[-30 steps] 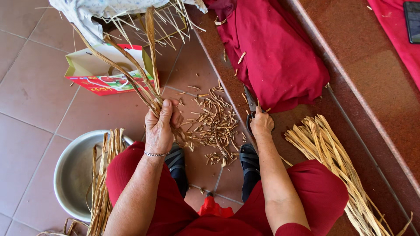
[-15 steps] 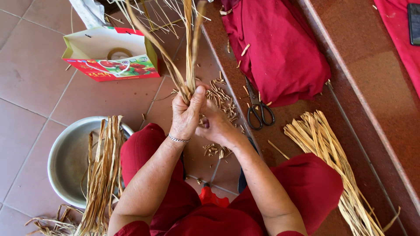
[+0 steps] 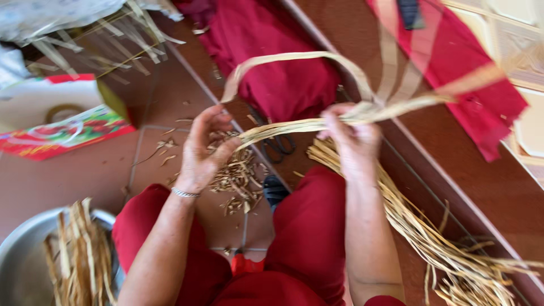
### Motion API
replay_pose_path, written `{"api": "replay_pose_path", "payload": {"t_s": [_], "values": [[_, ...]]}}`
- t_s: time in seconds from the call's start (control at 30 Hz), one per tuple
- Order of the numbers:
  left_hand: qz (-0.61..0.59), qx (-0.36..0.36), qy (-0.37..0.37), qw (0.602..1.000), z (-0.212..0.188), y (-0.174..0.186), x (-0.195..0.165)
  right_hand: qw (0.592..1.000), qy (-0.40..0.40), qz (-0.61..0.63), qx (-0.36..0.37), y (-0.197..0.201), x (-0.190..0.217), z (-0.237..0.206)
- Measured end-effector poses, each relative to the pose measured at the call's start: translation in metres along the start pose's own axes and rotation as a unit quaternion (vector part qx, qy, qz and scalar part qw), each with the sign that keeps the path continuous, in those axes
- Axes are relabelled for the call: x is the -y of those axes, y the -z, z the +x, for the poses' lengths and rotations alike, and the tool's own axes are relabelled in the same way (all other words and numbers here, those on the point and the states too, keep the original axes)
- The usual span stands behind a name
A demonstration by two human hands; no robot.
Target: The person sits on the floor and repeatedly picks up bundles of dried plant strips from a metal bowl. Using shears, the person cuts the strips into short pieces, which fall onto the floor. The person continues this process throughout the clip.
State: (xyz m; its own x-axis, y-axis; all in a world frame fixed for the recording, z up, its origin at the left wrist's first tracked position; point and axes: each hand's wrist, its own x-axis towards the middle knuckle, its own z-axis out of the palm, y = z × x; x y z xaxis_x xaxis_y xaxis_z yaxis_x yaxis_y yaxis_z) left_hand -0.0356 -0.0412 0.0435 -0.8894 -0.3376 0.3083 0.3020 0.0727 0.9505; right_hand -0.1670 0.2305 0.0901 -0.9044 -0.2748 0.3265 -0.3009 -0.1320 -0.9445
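My right hand [image 3: 354,139] grips a bunch of long dried straw strips [image 3: 294,124] that stretches sideways across the view, with loose ends looping up and to the right. My left hand [image 3: 205,148], a bracelet on its wrist, holds the left end of the same bunch between thumb and fingers. Both hands are raised above my red-trousered knees. Under the hands lies a heap of short straw cuttings [image 3: 238,175] on the brown tiles, and black scissors [image 3: 279,143] lie just behind the strips.
A metal basin [image 3: 22,266] with straw in it stands at the lower left. A long sheaf of straw [image 3: 430,238] lies on the right. Red cloth [image 3: 283,73] is bunched ahead, more red cloth [image 3: 459,62] at upper right. A red-and-white paper bag [image 3: 56,119] sits at left.
The bunch was upright in both hands; now it lies sideways, my right hand having pulled away to the right along the strips. The camera view has swung right.
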Motion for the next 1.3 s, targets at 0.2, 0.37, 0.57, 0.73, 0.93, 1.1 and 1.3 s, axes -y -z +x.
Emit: {"api": "replay_pose_path", "payload": {"t_s": [0.2,0.37,0.57,0.73,0.93,1.1,1.3], "values": [[-0.133,-0.015,0.085,0.987,0.02,-0.037,0.028,0.957,0.01,0.163,-0.24,0.18,0.022,-0.055],[-0.155,-0.007,0.138,0.978,0.024,-0.069,0.044,0.905,-0.088,0.214,-0.357,0.263,-0.029,-0.122],[-0.14,0.0,0.183,0.973,0.022,-0.098,0.064,0.815,-0.128,0.26,-0.503,0.298,-0.064,-0.174],[-0.148,0.004,0.209,0.967,0.013,-0.112,0.076,0.801,-0.159,0.22,-0.533,0.298,-0.063,-0.188],[-0.154,0.006,0.214,0.965,0.008,-0.113,0.076,0.798,-0.282,0.111,-0.521,0.299,-0.083,-0.197],[-0.131,0.0,0.21,0.969,0.0,-0.103,0.061,0.769,-0.385,0.065,-0.506,0.307,-0.089,-0.225],[-0.118,0.012,0.221,0.968,-0.001,-0.107,0.057,0.808,-0.45,-0.024,-0.379,0.294,-0.085,-0.238]]}}
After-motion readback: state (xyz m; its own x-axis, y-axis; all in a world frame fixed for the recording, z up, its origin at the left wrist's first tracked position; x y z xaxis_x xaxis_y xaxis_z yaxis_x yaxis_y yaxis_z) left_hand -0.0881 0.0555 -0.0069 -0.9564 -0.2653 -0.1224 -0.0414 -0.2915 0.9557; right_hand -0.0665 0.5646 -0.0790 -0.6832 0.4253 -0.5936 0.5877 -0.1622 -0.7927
